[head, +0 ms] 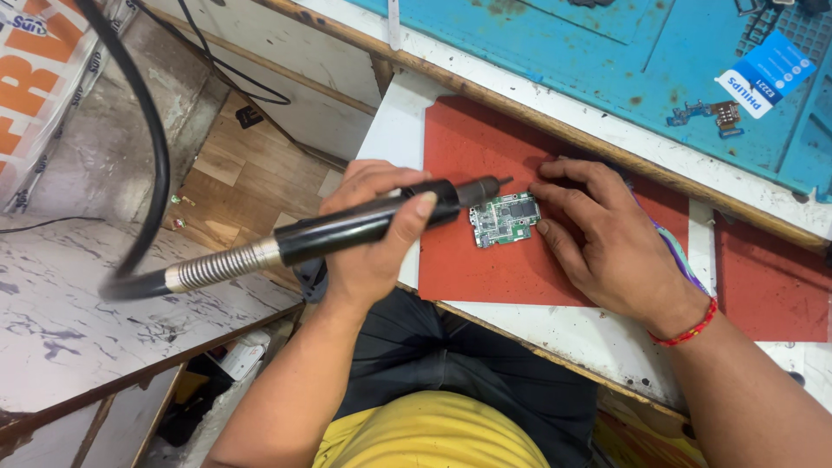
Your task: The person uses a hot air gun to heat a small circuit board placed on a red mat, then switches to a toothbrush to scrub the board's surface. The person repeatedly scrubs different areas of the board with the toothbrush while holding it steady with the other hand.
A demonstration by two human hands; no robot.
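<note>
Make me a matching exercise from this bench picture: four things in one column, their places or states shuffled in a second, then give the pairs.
Things
1. hot-air tool
2. green circuit board
3. red thread band
4. small blue card

Places or states
A. lying on the blue mat
B. gripped in the left hand
C. around the wrist of the right hand
D. flat on the red mat, at the nozzle tip

Pairs: 1-B, 2-D, 3-C, 4-A

White pull-out shelf (394,130) w/ red mat (485,260); green circuit board (503,221) on mat.
</note>
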